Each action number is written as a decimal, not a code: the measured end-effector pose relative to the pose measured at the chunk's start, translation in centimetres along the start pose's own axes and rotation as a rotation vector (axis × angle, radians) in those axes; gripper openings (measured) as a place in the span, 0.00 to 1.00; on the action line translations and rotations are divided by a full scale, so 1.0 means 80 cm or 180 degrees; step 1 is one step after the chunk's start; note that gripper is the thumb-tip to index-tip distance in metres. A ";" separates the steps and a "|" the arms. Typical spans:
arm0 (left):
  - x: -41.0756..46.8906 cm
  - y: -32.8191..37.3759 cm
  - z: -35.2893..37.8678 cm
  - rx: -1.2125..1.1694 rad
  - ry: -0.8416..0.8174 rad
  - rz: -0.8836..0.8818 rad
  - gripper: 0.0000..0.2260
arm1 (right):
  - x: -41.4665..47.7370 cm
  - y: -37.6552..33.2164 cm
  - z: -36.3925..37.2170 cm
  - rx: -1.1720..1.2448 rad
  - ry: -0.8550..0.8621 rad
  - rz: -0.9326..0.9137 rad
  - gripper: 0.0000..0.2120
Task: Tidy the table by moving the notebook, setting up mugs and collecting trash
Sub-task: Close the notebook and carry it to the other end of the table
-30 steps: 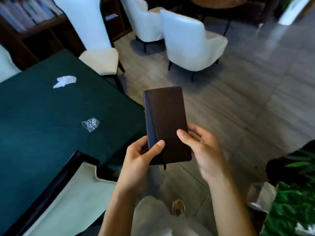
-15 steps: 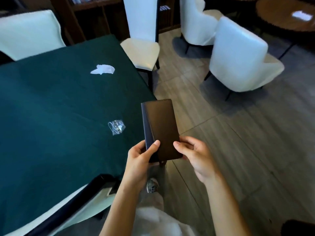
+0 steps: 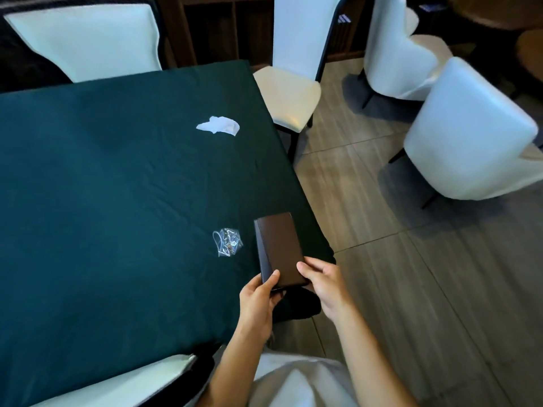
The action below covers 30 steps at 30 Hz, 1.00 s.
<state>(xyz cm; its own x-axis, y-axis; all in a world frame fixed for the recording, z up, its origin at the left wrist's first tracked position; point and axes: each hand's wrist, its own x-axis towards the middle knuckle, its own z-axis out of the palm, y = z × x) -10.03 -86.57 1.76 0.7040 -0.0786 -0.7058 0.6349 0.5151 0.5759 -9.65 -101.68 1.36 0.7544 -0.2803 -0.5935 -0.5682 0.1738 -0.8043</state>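
A dark brown notebook [image 3: 279,248] is held by its near end over the right corner of the green-clothed table [image 3: 117,201]. My left hand [image 3: 258,304] grips its lower left edge with the thumb on the cover. My right hand [image 3: 324,284] holds its lower right edge. Whether the notebook touches the cloth I cannot tell. A crumpled clear plastic wrapper [image 3: 227,240] lies just left of the notebook. A crumpled white tissue [image 3: 219,126] lies farther back near the table's right edge. No mugs are in view.
A white chair [image 3: 289,92] stands at the table's right side, another white chair [image 3: 85,39] at its far end, and a chair back [image 3: 123,383] below me. Two white armchairs [image 3: 467,136] sit on the wooden floor to the right. Dark shelving lines the back.
My view has swung left toward the table. The notebook, held in both hands, has moved from over the floor to over the table's right corner.
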 end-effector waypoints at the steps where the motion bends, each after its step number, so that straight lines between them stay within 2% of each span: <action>1: 0.007 -0.002 -0.002 -0.0012 0.0050 0.0028 0.06 | 0.006 0.003 0.002 -0.0027 0.0016 0.0001 0.18; 8: 0.051 -0.022 -0.003 0.0239 0.0393 -0.0007 0.08 | 0.058 0.024 0.001 -0.0293 0.0075 0.0228 0.20; 14: 0.077 -0.044 0.003 0.0835 0.0883 -0.0079 0.14 | 0.085 0.040 -0.014 -0.0762 0.0096 0.0385 0.17; 22: 0.072 -0.059 0.010 0.2101 0.1725 0.0459 0.19 | 0.101 0.041 -0.021 -0.1524 0.0219 0.0265 0.15; 26: 0.068 -0.063 0.014 0.2367 0.1854 0.0502 0.22 | 0.103 0.034 -0.025 -0.2267 0.0206 0.0019 0.15; 30: 0.068 -0.069 0.021 0.2263 0.1941 0.0468 0.23 | 0.106 0.031 -0.029 -0.2495 0.0032 -0.0131 0.14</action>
<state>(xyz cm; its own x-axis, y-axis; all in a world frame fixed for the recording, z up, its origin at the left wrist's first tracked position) -9.14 -91.29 -4.54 0.6323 0.5088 -0.5843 0.7397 -0.1720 0.6506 -5.40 -105.86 -5.61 0.7790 -0.2813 -0.5604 -0.6089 -0.5528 -0.5689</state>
